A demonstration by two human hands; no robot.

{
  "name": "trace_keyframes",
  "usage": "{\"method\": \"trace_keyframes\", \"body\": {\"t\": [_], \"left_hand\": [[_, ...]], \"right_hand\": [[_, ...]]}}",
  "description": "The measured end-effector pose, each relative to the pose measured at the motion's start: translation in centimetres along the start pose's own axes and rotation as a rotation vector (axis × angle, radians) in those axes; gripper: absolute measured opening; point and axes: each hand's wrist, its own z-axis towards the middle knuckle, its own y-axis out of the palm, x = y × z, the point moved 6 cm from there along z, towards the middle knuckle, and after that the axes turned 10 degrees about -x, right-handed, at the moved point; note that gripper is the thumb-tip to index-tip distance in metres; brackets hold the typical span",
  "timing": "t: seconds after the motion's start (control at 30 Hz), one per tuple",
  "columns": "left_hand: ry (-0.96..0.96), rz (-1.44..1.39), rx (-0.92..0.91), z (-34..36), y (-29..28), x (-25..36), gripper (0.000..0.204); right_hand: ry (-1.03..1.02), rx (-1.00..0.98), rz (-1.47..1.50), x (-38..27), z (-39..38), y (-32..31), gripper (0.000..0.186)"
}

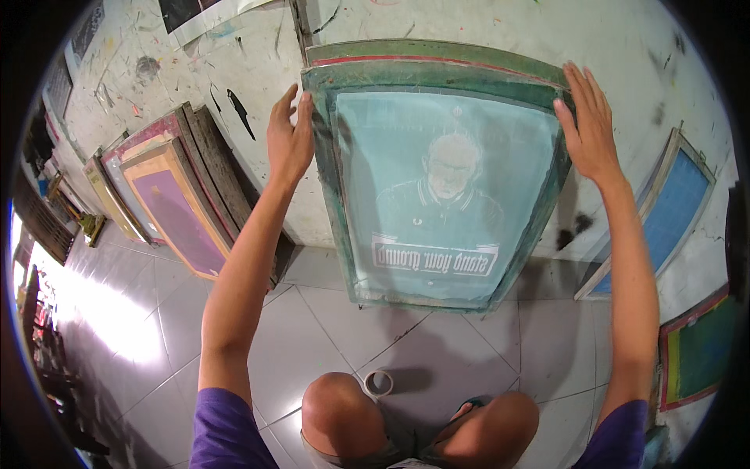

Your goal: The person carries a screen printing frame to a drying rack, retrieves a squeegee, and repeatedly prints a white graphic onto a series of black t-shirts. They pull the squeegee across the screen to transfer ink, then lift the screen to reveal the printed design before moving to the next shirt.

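Observation:
A green-framed screen [449, 199] with a pale blue mesh, bearing a white figure of a person and lettering, stands upright against the wall, with another green frame [437, 53] behind it. My left hand [291, 129] holds its upper left edge, fingers lightly curved. At the upper right corner, my right hand [587, 125] grips the frames, thumb on the front rim and fingers along the side. A tape roll [379, 382] lies on the tiled floor near my knees.
More screen frames lean on the wall [195, 31]: a stack with a purple mesh [172, 215] at left, a blue one [676, 191] and a green one [695, 363] at right. Some dark furniture [43, 336] stands at the far left on the floor [305, 328].

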Motion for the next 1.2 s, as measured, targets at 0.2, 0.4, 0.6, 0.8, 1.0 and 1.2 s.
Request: {"method": "trace_keyframes", "body": {"t": [0.2, 0.4, 0.6, 0.8, 1.0, 1.2], "left_hand": [[-0.053, 0.026, -0.101, 4.2, 1.2, 1.9, 0.068], [-0.019, -0.037, -0.114, 3.6, -0.2, 3.1, 0.054], [-0.464, -0.283, -0.137, -1.4, -7.1, 4.9, 0.063], [-1.509, -1.339, -0.382, -9.6, -11.0, 9.5, 0.098], [-1.915, -0.589, -0.874, -15.2, -14.0, 12.3, 0.092], [-1.801, 0.3, -1.192, -31.7, -16.3, 11.1, 0.087]], "right_hand": [[0.095, -0.253, -0.051, 0.5, 1.1, 3.2, 0.057], [0.046, -0.212, -0.006, -1.5, 1.3, -0.2, 0.055], [0.31, -0.532, 0.551, -1.1, 0.3, -7.6, 0.059], [1.878, -0.76, 1.642, 0.2, -11.0, -13.4, 0.091], [1.992, -1.67, 1.229, -2.7, -21.9, -15.0, 0.121], [1.53, -2.018, 0.631, -8.0, -27.5, -14.8, 0.123]]}}
